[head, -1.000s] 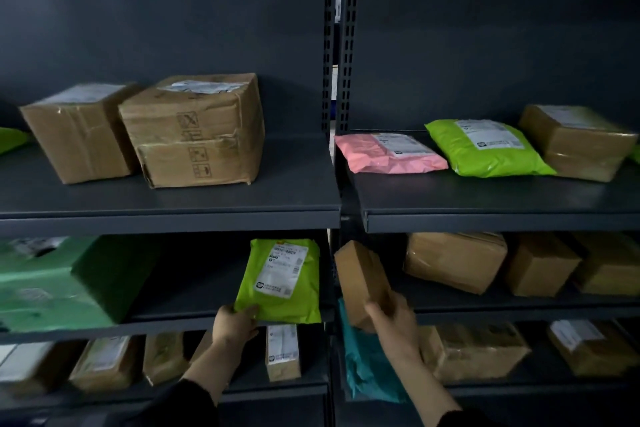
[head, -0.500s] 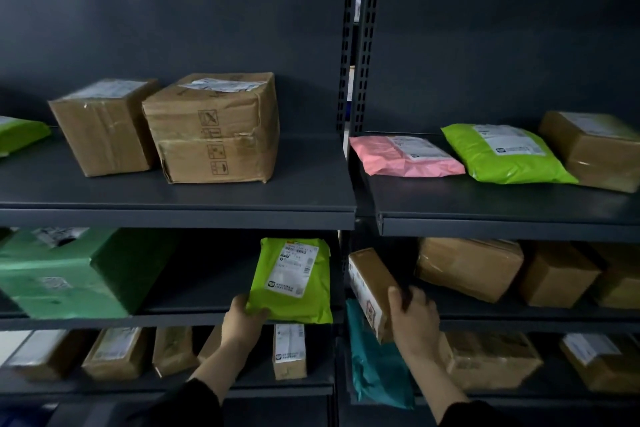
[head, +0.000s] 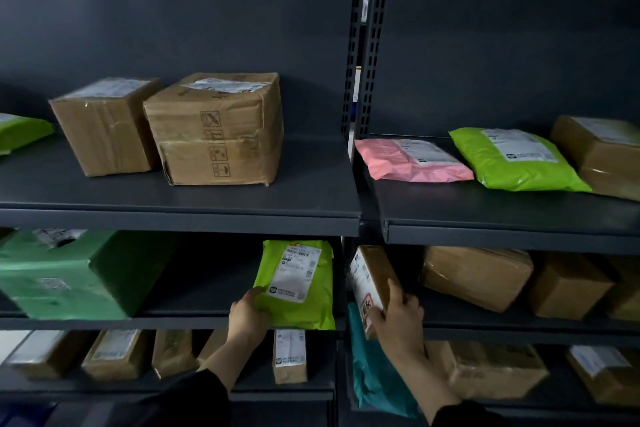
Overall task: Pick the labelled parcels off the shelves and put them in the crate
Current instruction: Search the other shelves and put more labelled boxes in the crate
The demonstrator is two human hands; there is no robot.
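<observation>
Holding the lime mailer (head: 294, 284) by its btm-left corner, the L hand (head: 247, 314) is closing its fingers round that corner. The mailer is standing upright w/ its white lbl facing out, at the right end of the left mid shelf (head: 104, 322), and its btm edge is hanging over the shelf lip.

The R hand (head: 398, 319) is gripping the small box (head: 372, 274), w/ fingers wrapping over its near-right edge. The box is tilting, top leaning left, lbl side facing left, at the left end of the right mid shelf (head: 536, 334). A teal bag (head: 374, 374) is standing just below the box & R wrist, on the level underneath.

Further out on the mid level, a green parcel (head: 69, 274) is sitting at the left, well apart from the mailer, and brown boxes (head: 478, 276) are lying right of the small box.

On the low shelf (head: 294, 392) a row of lbl'd cartons (head: 114, 354) is standing, one slim carton (head: 290, 355) directly under the mailer.

Up on the left top shelf (head: 311, 191) a big box (head: 214, 128) is sitting just beside a 2nd box (head: 104, 125). On the right top shelf (head: 485, 215) a pink mailer (head: 412, 159) is lying next to a lime bag (head: 512, 159), which is touching a far-right box (head: 602, 152).
</observation>
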